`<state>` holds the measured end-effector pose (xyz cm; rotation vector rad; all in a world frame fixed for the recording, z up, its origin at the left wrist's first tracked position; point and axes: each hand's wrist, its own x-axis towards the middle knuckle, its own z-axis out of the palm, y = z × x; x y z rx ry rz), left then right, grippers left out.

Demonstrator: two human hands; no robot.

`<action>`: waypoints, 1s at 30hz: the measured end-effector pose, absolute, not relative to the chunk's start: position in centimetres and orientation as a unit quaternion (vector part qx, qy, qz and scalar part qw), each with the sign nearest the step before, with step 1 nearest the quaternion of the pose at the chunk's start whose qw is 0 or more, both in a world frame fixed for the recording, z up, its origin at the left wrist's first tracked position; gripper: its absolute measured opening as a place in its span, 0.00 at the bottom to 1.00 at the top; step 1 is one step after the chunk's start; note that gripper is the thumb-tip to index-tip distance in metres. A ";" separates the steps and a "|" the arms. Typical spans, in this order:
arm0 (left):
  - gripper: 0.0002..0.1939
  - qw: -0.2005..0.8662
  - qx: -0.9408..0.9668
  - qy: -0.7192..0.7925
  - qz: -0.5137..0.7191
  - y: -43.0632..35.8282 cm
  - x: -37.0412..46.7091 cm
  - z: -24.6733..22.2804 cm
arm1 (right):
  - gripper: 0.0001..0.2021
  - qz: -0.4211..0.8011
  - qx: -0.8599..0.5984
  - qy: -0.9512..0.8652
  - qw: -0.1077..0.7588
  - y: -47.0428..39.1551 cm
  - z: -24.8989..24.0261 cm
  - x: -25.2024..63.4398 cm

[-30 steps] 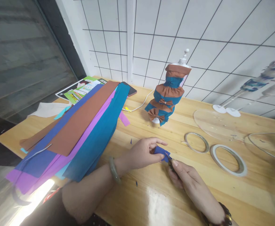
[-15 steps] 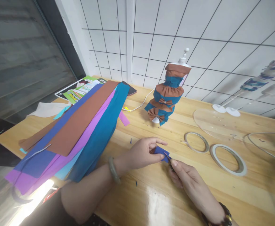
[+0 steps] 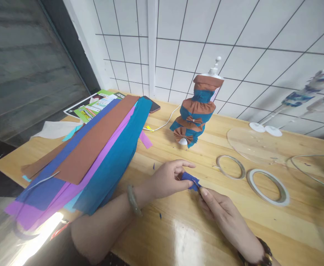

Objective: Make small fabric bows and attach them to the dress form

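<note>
Between thumb and fingers, my left hand (image 3: 169,180) pinches a small piece of blue crepe paper (image 3: 189,178) above the wooden table. My right hand (image 3: 220,210) is closed around a small dark cutting tool that looks like scissors (image 3: 197,185); their tips lie against the blue piece, and their handles are hidden in my fingers. Behind my hands stands a miniature dress form (image 3: 198,107), dressed in pleated brown and teal paper with two brown bows. Left of my left forearm lie long strips of brown paper (image 3: 95,142), teal paper (image 3: 120,155), blue and purple paper.
Two rolls of tape, a thin one (image 3: 230,167) and a thicker one (image 3: 268,187), lie at the right beside a clear round sheet (image 3: 250,146). A phone (image 3: 152,105) and a white cable (image 3: 166,125) are near the wall. Dark scraps (image 3: 160,215) dot the table.
Both hands stay almost in place. The tool's tips have shifted slightly on the blue paper, and the whole view has moved a few pixels.
</note>
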<state>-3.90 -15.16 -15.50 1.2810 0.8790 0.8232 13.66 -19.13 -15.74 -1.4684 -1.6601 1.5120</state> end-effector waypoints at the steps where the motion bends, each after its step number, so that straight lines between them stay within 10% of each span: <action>1: 0.23 0.639 0.560 0.384 0.361 -15.2 -3.9 -15.5 | 0.20 0.547 -0.534 -0.603 0.229 -19.1 -15.8 13.6; 30: 0.25 0.674 0.530 0.376 0.353 -15.3 -3.5 -15.9 | 0.21 0.581 -0.522 -0.568 0.257 -19.1 -15.3 13.2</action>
